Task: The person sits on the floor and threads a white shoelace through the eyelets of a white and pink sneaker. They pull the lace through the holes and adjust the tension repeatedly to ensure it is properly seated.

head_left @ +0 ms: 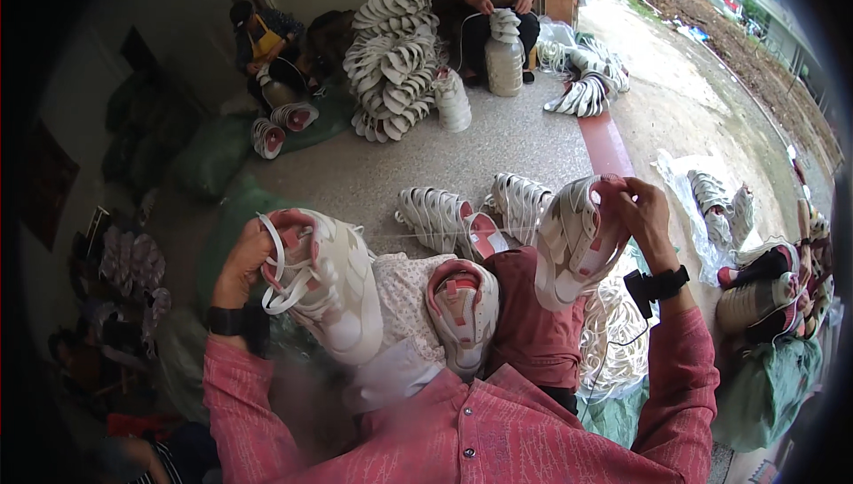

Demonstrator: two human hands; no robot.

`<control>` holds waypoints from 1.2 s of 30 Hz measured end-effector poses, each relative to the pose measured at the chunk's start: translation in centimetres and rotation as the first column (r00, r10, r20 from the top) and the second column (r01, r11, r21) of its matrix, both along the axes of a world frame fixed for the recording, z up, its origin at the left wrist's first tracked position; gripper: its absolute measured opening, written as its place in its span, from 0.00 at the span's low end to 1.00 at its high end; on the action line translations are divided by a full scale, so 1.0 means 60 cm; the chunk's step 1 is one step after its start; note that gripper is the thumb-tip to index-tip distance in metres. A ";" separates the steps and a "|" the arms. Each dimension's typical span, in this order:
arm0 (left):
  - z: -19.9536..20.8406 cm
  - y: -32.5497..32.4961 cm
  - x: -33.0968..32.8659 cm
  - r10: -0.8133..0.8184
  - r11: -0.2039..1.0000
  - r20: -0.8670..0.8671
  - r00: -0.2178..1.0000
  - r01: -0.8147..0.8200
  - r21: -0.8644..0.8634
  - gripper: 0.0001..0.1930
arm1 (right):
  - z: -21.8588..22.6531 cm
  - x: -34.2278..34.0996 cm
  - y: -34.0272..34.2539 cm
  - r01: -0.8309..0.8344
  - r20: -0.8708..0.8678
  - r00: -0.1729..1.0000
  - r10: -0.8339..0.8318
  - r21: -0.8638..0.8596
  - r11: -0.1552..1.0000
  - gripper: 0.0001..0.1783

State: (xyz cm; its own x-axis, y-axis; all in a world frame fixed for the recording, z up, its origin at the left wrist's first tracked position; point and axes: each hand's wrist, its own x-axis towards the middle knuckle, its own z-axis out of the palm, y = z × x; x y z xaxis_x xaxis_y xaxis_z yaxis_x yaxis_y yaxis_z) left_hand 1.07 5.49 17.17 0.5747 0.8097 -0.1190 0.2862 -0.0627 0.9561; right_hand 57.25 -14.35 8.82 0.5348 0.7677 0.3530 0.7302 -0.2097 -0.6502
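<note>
My left hand (242, 264) grips a white, beige and pink shoe upper (345, 288) at its pink-lined collar, toe tilted down. A white shoelace (289, 293) hangs in loose loops beside those fingers. Raised on the other side, my right hand (647, 217) pinches the pink-lined heel end of a second shoe upper (569, 253) of the same kind. Between the two, a third shoe upper (469, 328) rests on my lap, its pink opening facing away from me. Several white shoe uppers (435, 217) lie nested in rows on the floor just ahead.
A heap of white laces (613, 342) sits beside my right leg. Tall stacks of shoe uppers (391, 66) stand farther off. Two people work there, one with uppers over a clear jar (505, 66). Green sacks (769, 395) and more shoe parts (755, 297) lie at the right.
</note>
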 end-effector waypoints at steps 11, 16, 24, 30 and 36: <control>-0.151 -0.048 0.249 -0.155 0.988 0.071 0.985 0.156 -0.006 0.13 | 0.001 -0.041 -0.003 -0.678 0.279 0.734 0.619 0.252 0.690 0.12; -0.179 -0.073 0.381 -0.216 0.961 -0.587 0.780 0.278 0.016 0.14 | -0.023 -0.103 0.062 -0.723 0.156 0.690 0.707 0.196 0.662 0.11; -0.265 0.005 0.297 -0.462 0.883 -0.262 0.847 0.415 -0.218 0.23 | -0.062 -0.180 0.168 -0.590 -0.322 0.790 0.521 -0.173 0.789 0.13; -0.234 -0.009 0.217 -0.002 0.984 0.060 0.998 0.012 -0.180 0.26 | -0.071 -0.264 0.208 -0.632 0.033 0.733 0.679 -0.334 0.699 0.14; -0.235 -0.105 0.283 -0.135 0.986 0.126 0.983 0.121 0.118 0.29 | -0.109 -0.315 0.185 -0.552 0.176 0.763 0.622 -0.324 0.768 0.11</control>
